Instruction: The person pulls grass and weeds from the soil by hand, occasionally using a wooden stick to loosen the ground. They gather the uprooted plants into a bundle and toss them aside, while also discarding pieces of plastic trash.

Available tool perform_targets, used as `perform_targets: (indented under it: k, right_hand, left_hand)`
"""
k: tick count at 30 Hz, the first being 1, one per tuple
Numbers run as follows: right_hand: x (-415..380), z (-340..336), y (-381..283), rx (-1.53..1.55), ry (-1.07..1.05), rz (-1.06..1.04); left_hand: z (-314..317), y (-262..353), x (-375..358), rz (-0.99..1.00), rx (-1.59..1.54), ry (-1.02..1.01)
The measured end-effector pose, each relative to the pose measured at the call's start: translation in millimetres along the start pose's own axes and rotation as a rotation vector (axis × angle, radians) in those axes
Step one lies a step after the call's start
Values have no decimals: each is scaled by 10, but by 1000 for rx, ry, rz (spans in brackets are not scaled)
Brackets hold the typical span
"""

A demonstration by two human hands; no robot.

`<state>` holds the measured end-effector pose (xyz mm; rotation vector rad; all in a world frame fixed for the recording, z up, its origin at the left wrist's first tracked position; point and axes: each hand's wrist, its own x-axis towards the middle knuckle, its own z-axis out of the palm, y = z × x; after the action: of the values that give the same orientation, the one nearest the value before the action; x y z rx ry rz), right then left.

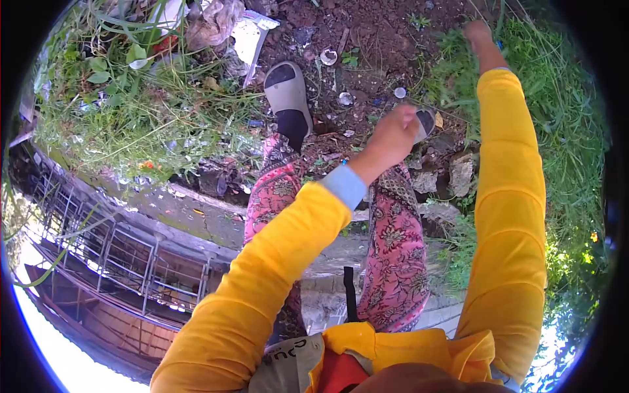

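Observation:
My left hand point(392, 139) is over the grey slide sandal point(426, 124) on my right foot, above the bare soil. Its fingers are curled in, and whatever they may hold is hidden. At the end of my outstretched right arm, my right hand point(478, 36) is closed at the edge of the green weeds point(550, 78). It looks small and partly blurred, so I cannot make out what lies in its fingers. A small blue bit point(499, 45) shows beside it. Both arms wear yellow sleeves.
Dark soil point(386, 52) with white shell-like pieces point(346, 98) lies ahead. Another slide sandal point(285, 88) is on my left foot. Plastic litter point(246, 42) lies in grass at upper left. Broken stones point(462, 173) and a concrete ledge point(216, 203) are near my legs.

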<state>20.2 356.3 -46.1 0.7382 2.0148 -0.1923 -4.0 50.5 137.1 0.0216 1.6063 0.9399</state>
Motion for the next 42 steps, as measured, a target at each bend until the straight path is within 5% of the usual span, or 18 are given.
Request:
perform_targets:
  k: [2, 3, 5, 6, 8, 10, 12, 14, 17, 18, 21, 23, 26, 27, 28, 32, 36, 42]
  right_hand:
    - [286, 436, 107, 573, 25, 104]
    - [449, 721, 116, 1124, 55, 207]
    - [524, 963, 50, 1874, 62, 410]
    - [618, 1118, 38, 1949, 103, 432]
    - [822, 1469, 2, 1875, 204, 394]
    - [677, 1518, -25, 1346, 318, 233]
    - [177, 1214, -264, 1351, 253, 296]
    - [-380, 637, -522, 2088, -9, 654]
    - [205, 1016, -156, 1699, -175, 502]
    - [147, 925, -145, 1739, -124, 518]
    - [-687, 394, -518, 1950, 61, 540]
    - [-1217, 197, -770, 1857, 135, 422]
    - [-1490, 719, -1103, 1078, 542, -82]
    - [-1985, 390, -1333, 1194, 392, -79]
    - [-2246, 137, -1494, 1094, 166, 20]
    - [-2508, 94, -1696, 613, 671, -111]
    - [-1873, -164, -1326, 652, 1022, -221]
    - [-974, -454, -936, 211, 410, 95]
  left_hand:
    - [199, 278, 285, -106, -111, -42]
    - [268, 400, 419, -206, -199, -100]
    - [774, -233, 1015, 115, 220, 176]
    - [940, -385, 1199, 166, 333, 269]
    - [801, 91, 1296, -130, 146, 238]
    - [733, -104, 1431, 190, 446, 12]
    - [768, -296, 1527, 321, 632, -90]
    - [811, -322, 1498, 227, 621, -24]
    - [809, 104, 1252, 1, 298, 174]
    - [822, 55, 1261, 90, 282, 183]
    - [797, -44, 1211, 195, 222, 172]
    - [702, 121, 612, 28, 158, 104]
    - [718, -433, 60, -6, -15, 175]
    - [712, -574, -142, -117, -376, 205]
    - [659, -554, -321, -45, -287, 249]
    - [110, -459, -535, 15, 34, 432]
    - [-343, -358, -91, 21, 118, 600]
    - [-443, -59, 478, 32, 9, 570]
